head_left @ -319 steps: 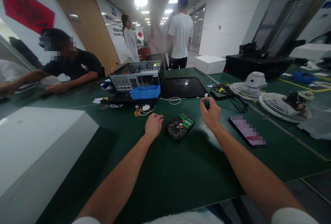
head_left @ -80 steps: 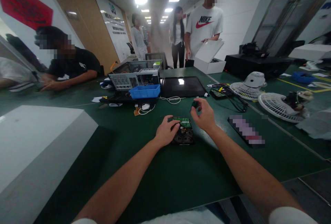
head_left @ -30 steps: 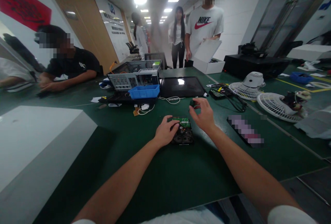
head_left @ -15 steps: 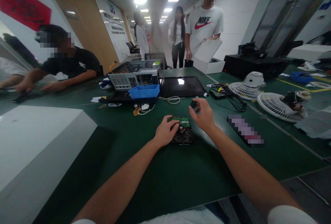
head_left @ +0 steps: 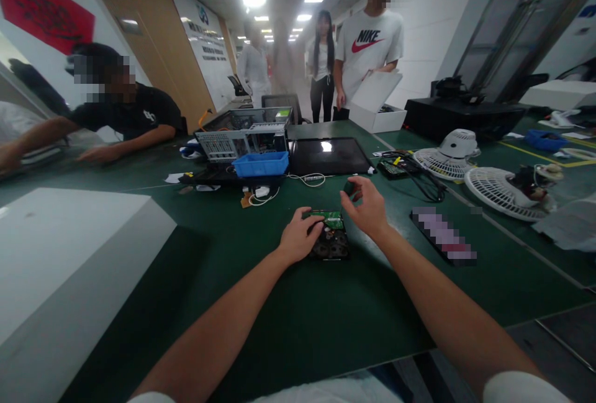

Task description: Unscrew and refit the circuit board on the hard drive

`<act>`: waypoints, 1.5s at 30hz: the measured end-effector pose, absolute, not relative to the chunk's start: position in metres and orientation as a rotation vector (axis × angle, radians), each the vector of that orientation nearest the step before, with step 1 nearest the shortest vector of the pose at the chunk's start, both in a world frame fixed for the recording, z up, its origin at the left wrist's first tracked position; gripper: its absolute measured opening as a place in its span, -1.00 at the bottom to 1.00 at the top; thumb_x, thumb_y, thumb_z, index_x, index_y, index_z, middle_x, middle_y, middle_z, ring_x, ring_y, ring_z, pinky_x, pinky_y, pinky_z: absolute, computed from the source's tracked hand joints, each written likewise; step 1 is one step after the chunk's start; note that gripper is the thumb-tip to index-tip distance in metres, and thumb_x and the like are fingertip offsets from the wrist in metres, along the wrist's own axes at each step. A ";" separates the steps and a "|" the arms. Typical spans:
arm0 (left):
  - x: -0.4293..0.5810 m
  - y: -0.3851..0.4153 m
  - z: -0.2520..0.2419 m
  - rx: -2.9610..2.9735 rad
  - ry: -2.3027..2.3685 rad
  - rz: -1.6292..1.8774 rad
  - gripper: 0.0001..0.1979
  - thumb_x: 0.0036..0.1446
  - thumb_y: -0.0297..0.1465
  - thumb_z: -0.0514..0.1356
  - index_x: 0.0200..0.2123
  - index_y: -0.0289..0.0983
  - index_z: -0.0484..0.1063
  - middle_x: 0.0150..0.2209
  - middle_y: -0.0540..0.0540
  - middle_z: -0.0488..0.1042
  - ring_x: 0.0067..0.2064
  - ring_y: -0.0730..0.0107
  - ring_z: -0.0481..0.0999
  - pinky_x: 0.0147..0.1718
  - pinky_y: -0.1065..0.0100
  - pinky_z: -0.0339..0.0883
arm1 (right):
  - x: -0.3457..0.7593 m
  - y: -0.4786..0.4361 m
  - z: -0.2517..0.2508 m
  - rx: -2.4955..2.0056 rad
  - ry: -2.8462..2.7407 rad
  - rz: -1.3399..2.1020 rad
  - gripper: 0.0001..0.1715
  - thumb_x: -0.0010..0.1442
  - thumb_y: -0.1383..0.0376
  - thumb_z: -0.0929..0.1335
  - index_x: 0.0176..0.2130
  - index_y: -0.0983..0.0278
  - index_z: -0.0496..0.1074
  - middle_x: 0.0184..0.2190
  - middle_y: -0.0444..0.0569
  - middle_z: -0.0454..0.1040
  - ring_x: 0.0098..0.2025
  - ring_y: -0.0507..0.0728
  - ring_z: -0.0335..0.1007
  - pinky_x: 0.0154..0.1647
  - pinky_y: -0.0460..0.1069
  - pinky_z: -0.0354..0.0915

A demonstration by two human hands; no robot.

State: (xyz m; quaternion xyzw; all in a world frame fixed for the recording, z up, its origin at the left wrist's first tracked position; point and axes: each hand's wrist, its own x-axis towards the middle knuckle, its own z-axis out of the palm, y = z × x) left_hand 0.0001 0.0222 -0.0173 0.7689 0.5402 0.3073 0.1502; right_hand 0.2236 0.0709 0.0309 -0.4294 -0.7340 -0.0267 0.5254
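Note:
A hard drive [head_left: 333, 244] lies on the green table in front of me, its green circuit board facing up at the far end. My left hand [head_left: 300, 235] is on its left side, thumb and fingers closed over the edge and top. Just beyond the drive's right far corner, my right hand [head_left: 365, 204] is raised with bent fingers. Between its thumb and fingers sits a small dark object [head_left: 348, 187], too dim for its kind to be made out.
A phone [head_left: 440, 235] lies to the right, with fan parts [head_left: 500, 192] beyond it. An open computer case [head_left: 246, 133], a blue tray [head_left: 261, 164] and a dark flat panel [head_left: 329, 156] stand ahead. A white box [head_left: 69, 254] fills the left. A person [head_left: 135, 114] sits at the far left.
My hands and the hard drive hold almost still. The seated person at the left has stretched an arm further out to the left.

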 end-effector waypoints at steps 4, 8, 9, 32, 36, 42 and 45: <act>0.000 0.023 -0.019 2.217 1.552 0.891 -0.66 0.37 -0.16 0.09 0.09 -0.02 0.53 0.27 -0.09 0.22 0.18 0.16 0.43 0.18 0.11 0.36 | 0.223 0.070 0.031 -0.991 -1.767 -0.008 -0.53 0.24 0.21 0.39 0.12 0.17 0.30 -0.10 0.04 0.50 -0.25 0.17 0.50 -0.20 0.11 0.49; -0.001 0.023 -0.019 2.223 1.556 0.889 -0.66 0.37 -0.16 0.09 0.10 -0.02 0.52 0.27 -0.09 0.22 0.16 0.16 0.44 0.16 0.11 0.38 | 0.222 0.070 0.029 -0.947 -1.788 0.085 -0.52 0.26 0.26 0.36 0.15 0.15 0.27 -0.03 0.04 0.50 -0.18 0.17 0.53 -0.16 0.11 0.52; -0.001 0.023 -0.019 2.225 1.551 0.890 -0.66 0.37 -0.16 0.09 0.10 -0.03 0.52 0.27 -0.09 0.22 0.16 0.16 0.44 0.16 0.12 0.39 | 0.222 0.071 0.029 -0.950 -1.782 0.092 -0.51 0.25 0.25 0.36 0.16 0.15 0.26 -0.03 0.04 0.51 -0.19 0.17 0.53 -0.17 0.11 0.52; 0.000 0.023 -0.019 2.202 1.555 0.887 -0.67 0.36 -0.18 0.11 0.10 -0.01 0.53 0.28 -0.09 0.22 0.15 0.17 0.45 0.17 0.11 0.38 | 0.220 0.072 0.027 -1.015 -1.688 0.041 -0.52 0.23 0.14 0.41 0.08 0.18 0.27 -0.15 0.02 0.55 -0.33 0.14 0.52 -0.24 0.11 0.50; 0.000 0.022 -0.019 2.210 1.556 0.888 -0.67 0.36 -0.18 0.11 0.09 -0.02 0.53 0.27 -0.09 0.22 0.16 0.16 0.44 0.16 0.11 0.38 | 0.219 0.070 0.028 -1.021 -1.684 0.010 -0.51 0.22 0.12 0.42 0.08 0.19 0.28 -0.19 0.01 0.53 -0.34 0.13 0.49 -0.25 0.10 0.50; 0.001 0.022 -0.019 2.211 1.544 0.902 -0.68 0.36 -0.18 0.11 0.09 -0.03 0.53 0.27 -0.10 0.23 0.19 0.15 0.42 0.14 0.13 0.41 | 0.220 0.069 0.028 -0.982 -1.736 0.011 -0.54 0.27 0.19 0.36 0.13 0.20 0.28 -0.11 0.07 0.48 -0.28 0.15 0.49 -0.24 0.11 0.50; 0.001 0.023 -0.019 2.225 1.528 0.902 -0.68 0.36 -0.20 0.11 0.10 -0.03 0.52 0.26 -0.10 0.23 0.23 0.15 0.38 0.16 0.14 0.38 | 0.221 0.069 0.028 -1.002 -1.730 0.005 -0.52 0.25 0.21 0.37 0.13 0.20 0.28 -0.15 0.04 0.49 -0.29 0.15 0.49 -0.22 0.13 0.50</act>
